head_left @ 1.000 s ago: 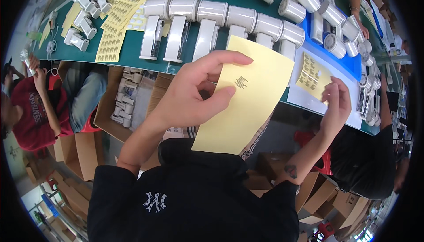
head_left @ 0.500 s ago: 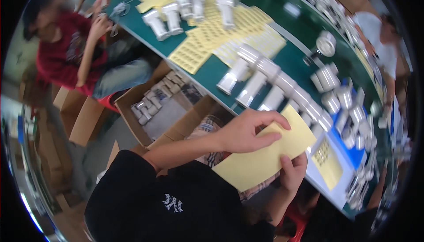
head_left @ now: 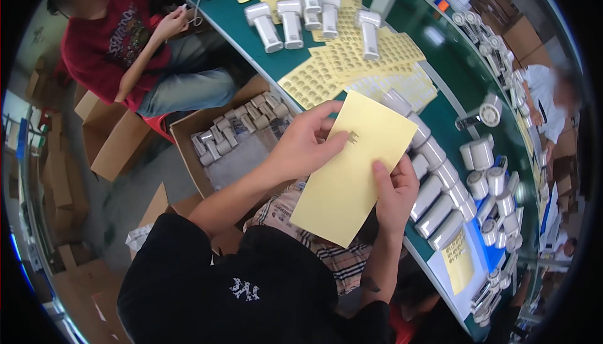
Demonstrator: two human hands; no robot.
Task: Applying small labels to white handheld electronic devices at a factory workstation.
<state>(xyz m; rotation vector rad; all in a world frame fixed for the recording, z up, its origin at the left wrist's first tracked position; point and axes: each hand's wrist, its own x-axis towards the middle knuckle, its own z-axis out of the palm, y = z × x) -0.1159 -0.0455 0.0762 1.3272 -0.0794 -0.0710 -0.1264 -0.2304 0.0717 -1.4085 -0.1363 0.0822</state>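
Note:
A pale yellow sticker sheet (head_left: pixel 352 184), mostly blank with a small dark printed label near its upper part, is held up before my chest. My left hand (head_left: pixel 308 143) grips its left edge, thumb beside the label and fingers behind the sheet. On the opposite edge, my right hand (head_left: pixel 397 196) pinches the sheet between the thumb in front and fingers behind. Just beyond the sheet, a row of white plastic-wrapped handheld devices (head_left: pixel 445 174) lies along the table edge, partly hidden by the sheet.
Yellow label sheets (head_left: pixel 314 80) spread over the green table (head_left: pixel 239 21), with several white handheld devices (head_left: pixel 292 24) on them. A cardboard box (head_left: pixel 242 162) of white parts stands below the edge. More devices (head_left: pixel 496 184) crowd a blue tray. Co-workers sit left and across.
The sheet has swung more upright and moved left, and its dark label now shows. My left hand has shifted from across its face to its left edge. The view has turned slightly.

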